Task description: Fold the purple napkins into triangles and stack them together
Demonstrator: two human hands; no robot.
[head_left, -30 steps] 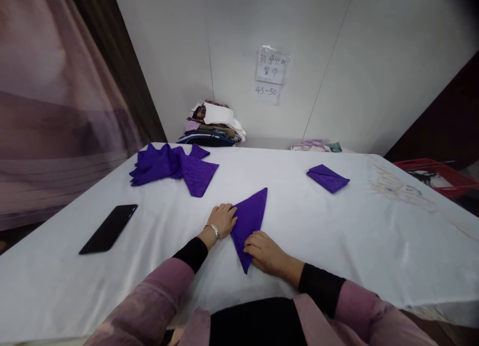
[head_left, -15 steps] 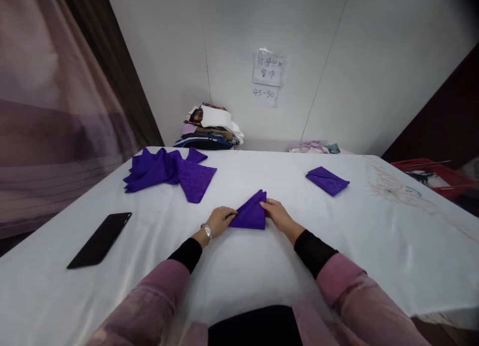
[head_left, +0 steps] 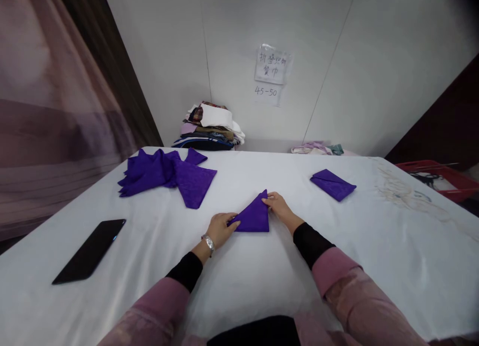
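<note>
A purple cloth napkin [head_left: 254, 215], folded into a triangle, lies between my hands near the middle of the white-covered table. My left hand [head_left: 220, 229], with a silver watch on the wrist, pinches its left corner, thumb on top. At the upper right tip, my right hand [head_left: 277, 205] grips the edge between thumb and fingers. Farther right lies another folded purple napkin [head_left: 333, 184], touched by neither hand. A loose heap of purple napkins [head_left: 151, 172] spreads over the back left, with one flatter purple piece [head_left: 195, 183] at its right side.
A black tablet-like slab [head_left: 90, 252] lies at the left. Behind the table's far edge are a pile of folded clothes [head_left: 213, 125] and some lilac cloth [head_left: 312, 147]. A red basket [head_left: 445, 184] stands beyond the right edge. Handwritten paper signs [head_left: 270, 67] hang on the wall.
The napkin's layers at the upper right tip now lie closer together in a neater triangle. My left thumb has come over its left corner. The view has shifted slightly.
</note>
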